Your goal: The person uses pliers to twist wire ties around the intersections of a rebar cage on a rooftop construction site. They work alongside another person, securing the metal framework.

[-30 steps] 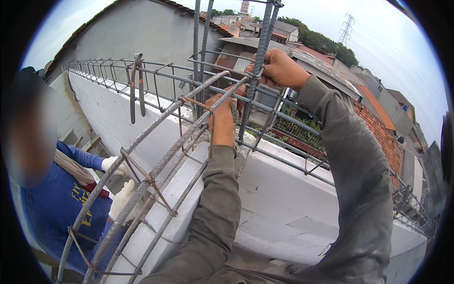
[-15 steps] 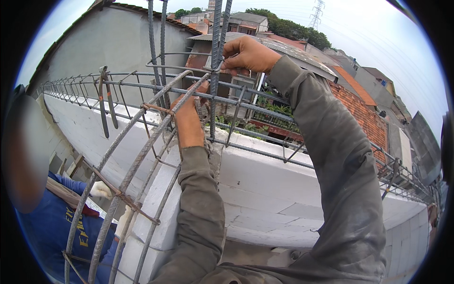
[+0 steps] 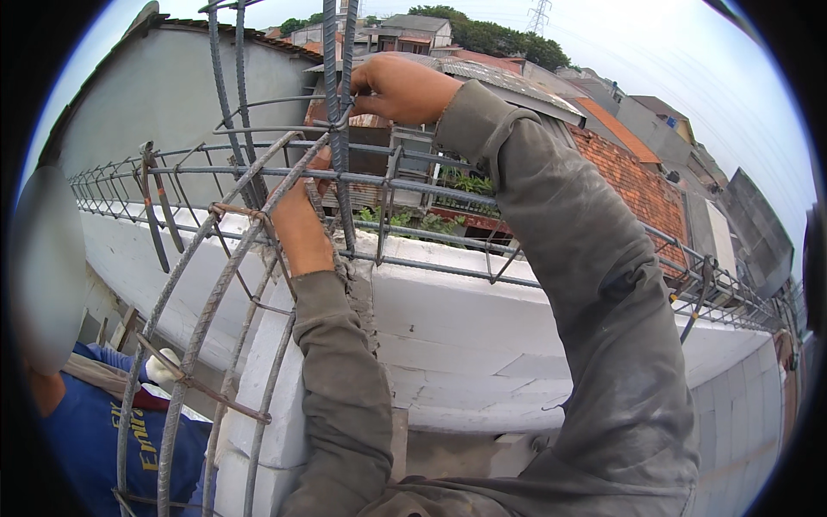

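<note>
At the crossing of the upright ribbed rebars (image 3: 332, 95) and the cage of horizontal bars, both my hands are raised. My right hand (image 3: 405, 89) is closed beside the uprights, its fingertips partly behind them at the corner of a bent steel stirrup (image 3: 274, 129); what it pinches is too small to make out. Lower down, my left hand (image 3: 301, 224) reaches up behind the long bars (image 3: 220, 284) that slope toward me. Its fingers are partly hidden by those bars and the stirrup, and any grip does not show.
Pincers (image 3: 164, 207) hang on the left rebar cage, and another hand tool (image 3: 699, 297) hangs on the right one. White block walls (image 3: 465, 319) run below the cages. A co-worker in a blue shirt (image 3: 86, 439) is at lower left. Tiled roofs (image 3: 633, 181) lie beyond.
The view has shifted, so the bars and both hands appear farther left. My hands stay at the same rebar joint. The co-worker's gloved hands show less between the sloping bars.
</note>
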A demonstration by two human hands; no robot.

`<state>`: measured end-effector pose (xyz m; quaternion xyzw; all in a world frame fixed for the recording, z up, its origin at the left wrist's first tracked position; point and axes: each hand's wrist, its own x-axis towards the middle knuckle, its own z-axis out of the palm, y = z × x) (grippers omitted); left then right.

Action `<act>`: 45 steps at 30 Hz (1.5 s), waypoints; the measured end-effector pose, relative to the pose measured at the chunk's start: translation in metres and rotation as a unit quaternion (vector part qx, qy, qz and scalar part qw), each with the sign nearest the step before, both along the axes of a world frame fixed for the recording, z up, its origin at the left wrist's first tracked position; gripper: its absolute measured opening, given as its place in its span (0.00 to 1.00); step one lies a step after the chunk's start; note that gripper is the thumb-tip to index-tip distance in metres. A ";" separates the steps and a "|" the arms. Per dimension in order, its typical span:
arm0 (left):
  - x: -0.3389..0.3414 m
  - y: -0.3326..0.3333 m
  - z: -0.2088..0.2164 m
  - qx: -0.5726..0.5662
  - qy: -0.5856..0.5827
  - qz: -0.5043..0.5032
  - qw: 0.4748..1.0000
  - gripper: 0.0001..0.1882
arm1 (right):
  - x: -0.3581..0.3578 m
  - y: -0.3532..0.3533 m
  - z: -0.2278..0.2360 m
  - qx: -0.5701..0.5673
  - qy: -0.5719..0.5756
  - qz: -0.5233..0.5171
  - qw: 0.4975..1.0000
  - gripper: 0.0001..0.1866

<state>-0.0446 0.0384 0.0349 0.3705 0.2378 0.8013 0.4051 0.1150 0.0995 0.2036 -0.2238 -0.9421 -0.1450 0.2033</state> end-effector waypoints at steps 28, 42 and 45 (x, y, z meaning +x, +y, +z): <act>-0.016 0.025 -0.018 -0.078 0.000 0.016 0.997 0.13 | 0.265 -0.358 -0.141 0.438 0.544 -0.414 0.583 0.14; -0.025 0.046 -0.029 -0.031 -0.014 -0.024 0.999 0.12 | 0.376 -0.346 -0.173 0.126 0.718 -0.334 0.598 0.15; -0.013 0.026 -0.012 -0.021 -0.048 -0.038 0.998 0.12 | 0.395 -0.342 -0.117 0.275 0.649 -0.339 0.623 0.17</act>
